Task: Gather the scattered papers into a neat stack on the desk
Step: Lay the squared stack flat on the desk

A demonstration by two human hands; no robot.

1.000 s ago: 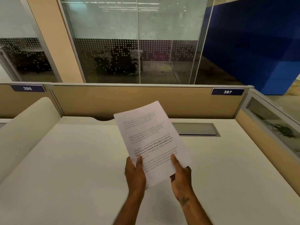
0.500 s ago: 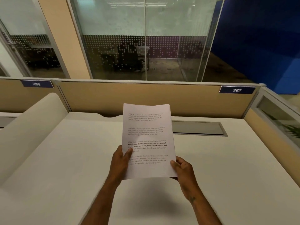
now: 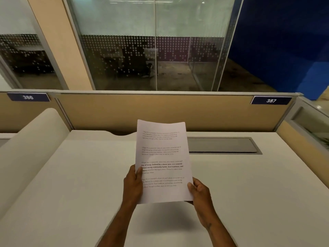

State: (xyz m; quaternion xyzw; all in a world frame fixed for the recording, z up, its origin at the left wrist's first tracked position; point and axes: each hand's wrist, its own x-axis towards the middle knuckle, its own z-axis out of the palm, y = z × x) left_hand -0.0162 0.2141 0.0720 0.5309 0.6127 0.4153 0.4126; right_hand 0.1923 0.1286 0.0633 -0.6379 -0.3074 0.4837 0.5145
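Hands, two: left hand (image 3: 133, 184) and right hand (image 3: 200, 193) fingers pinch one printed paper (image 3: 162, 157) above one desk (image 3: 71, 193)

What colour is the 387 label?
Dark navy with white numerals: 387 label, head view.

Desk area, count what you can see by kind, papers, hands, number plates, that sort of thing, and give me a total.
Papers held upright above the desk: 1 visible sheet; cannot tell if more lie behind it
Hands: 2, left hand, right hand
Number plates: 2, 386 plate, 387 plate
Cable hatches: 1, grey hatch
Total: 6
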